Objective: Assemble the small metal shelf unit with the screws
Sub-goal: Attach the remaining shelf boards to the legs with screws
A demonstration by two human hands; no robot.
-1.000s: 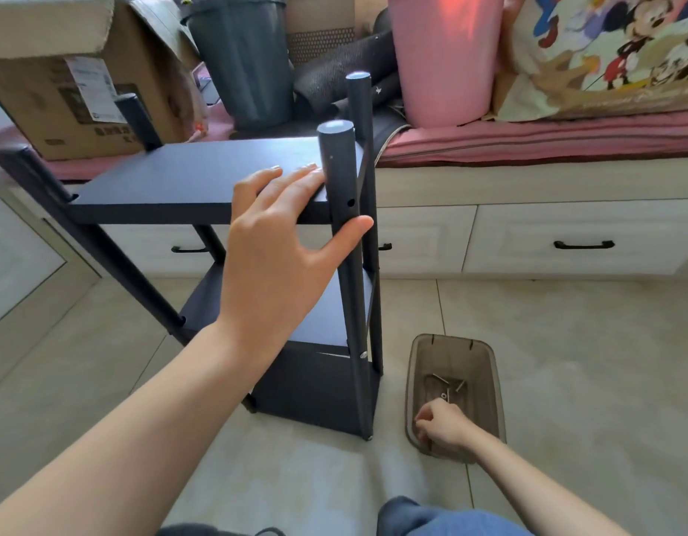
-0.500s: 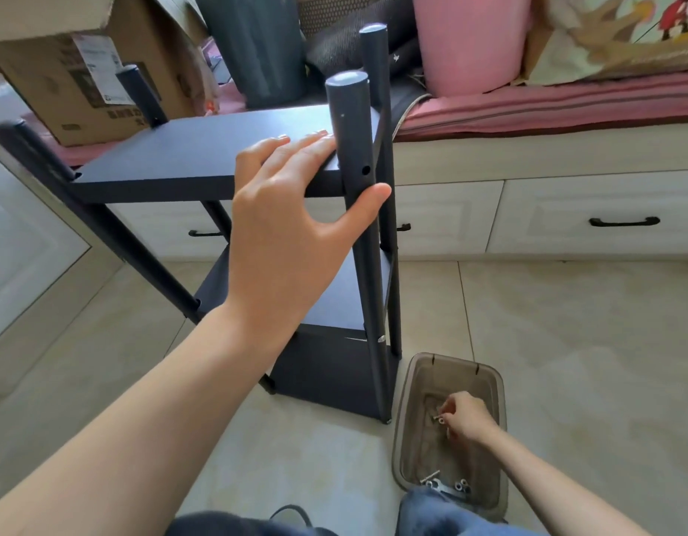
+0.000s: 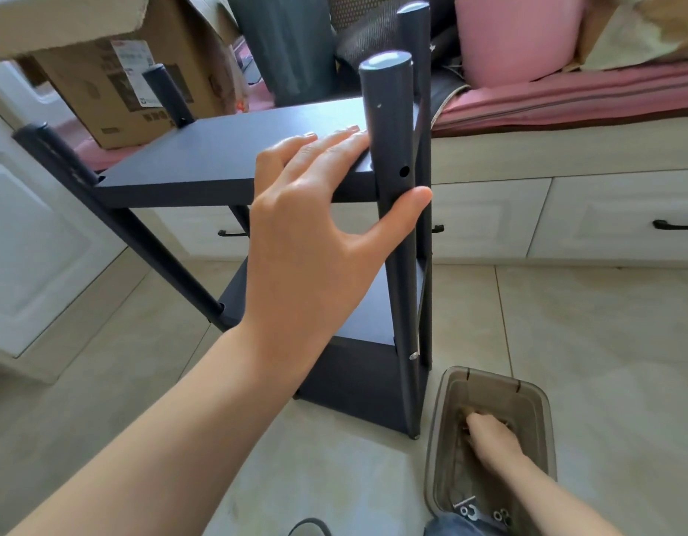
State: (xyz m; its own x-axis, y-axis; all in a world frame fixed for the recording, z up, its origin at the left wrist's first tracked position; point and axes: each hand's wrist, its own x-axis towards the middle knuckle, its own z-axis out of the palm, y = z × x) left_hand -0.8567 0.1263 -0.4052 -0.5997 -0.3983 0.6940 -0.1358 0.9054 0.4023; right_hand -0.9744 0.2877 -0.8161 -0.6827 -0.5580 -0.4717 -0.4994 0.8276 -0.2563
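Note:
The dark metal shelf unit stands upright on the tiled floor with its boards between round posts. My left hand lies with straight fingers flat on the top board's near right corner, and the thumb presses across the front post. An empty screw hole shows on that post just above the thumb. A silver screw head sits lower on the same post. My right hand reaches into a clear brown plastic tray with its fingertips down at the bottom and hidden. Loose screws and washers lie at the tray's near end.
White drawer fronts with black handles run behind the shelf under a pink cushioned bench. A cardboard box, a grey bin and a pink bin crowd the bench. A white cabinet door stands to the left.
The view has tilted down and moved closer. My right hand has shifted inside the tray, from its near end towards the middle. My left hand has stayed on the shelf's corner.

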